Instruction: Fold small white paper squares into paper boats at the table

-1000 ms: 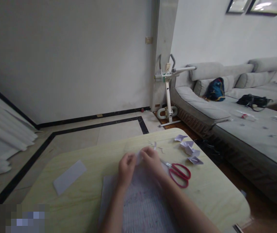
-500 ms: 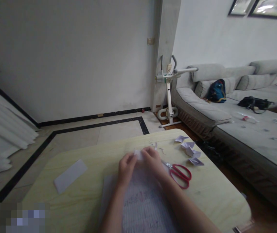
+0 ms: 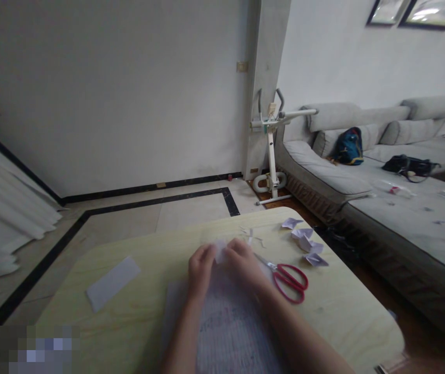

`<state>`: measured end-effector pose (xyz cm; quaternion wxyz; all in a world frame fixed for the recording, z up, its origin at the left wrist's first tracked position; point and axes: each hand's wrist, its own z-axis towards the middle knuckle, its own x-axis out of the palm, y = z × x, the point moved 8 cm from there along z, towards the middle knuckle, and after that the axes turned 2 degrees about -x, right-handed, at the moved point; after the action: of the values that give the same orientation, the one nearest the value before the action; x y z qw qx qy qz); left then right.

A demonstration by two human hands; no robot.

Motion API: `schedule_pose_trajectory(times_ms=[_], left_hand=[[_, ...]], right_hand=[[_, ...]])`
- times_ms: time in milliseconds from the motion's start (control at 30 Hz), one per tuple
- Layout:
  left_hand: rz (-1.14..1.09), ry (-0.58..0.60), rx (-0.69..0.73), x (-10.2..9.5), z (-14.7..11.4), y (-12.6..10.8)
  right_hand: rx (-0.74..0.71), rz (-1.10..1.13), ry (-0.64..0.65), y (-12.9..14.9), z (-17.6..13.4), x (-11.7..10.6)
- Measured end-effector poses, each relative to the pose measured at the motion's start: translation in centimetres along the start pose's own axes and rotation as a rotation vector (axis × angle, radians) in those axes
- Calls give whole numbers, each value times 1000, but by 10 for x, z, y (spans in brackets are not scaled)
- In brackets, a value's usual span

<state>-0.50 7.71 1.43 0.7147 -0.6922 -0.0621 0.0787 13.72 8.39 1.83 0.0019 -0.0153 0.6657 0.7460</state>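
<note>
Between my two hands is a small white piece of paper (image 3: pixel 220 251), blurred and partly covered by fingers. My left hand (image 3: pixel 200 270) pinches its left side, and my right hand (image 3: pixel 243 262) grips the right side. Both are closed on it, above the top end of a written, lined sheet (image 3: pixel 233 327) lying on the table. Red-handled scissors (image 3: pixel 290 282) rest just right of my right hand, their blades partly hidden behind it. Thin paper scraps (image 3: pixel 250 238) lie beyond my fingers.
Several folded paper pieces (image 3: pixel 307 243) sit near the right edge of the wooden table (image 3: pixel 347 317). A blank paper strip (image 3: pixel 113 283) lies at the left. Past the table stand a white exercise machine (image 3: pixel 271 156) and a grey sofa (image 3: pixel 323 176) with bags on it.
My hands have shifted slightly, and the small paper between them shows a little more and at a different angle. The scissors and other papers stay put.
</note>
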Motion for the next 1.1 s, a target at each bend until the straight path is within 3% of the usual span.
schedule_pose_trajectory(times_ms=[167,500,767,1100], left_hand=[[20,50,0,6,-2,-2],[-10,78,-14,6,-4,-1],[-34,189,-25,18,-7,0],[-131,202,-76,17,-9,5]], right_hand=[[50,65,-5,-6,2,-2],[17,-21,36,11,-5,4],[36,39,-10,-4,0,-3],[91,124,-29,-11,0,-3]])
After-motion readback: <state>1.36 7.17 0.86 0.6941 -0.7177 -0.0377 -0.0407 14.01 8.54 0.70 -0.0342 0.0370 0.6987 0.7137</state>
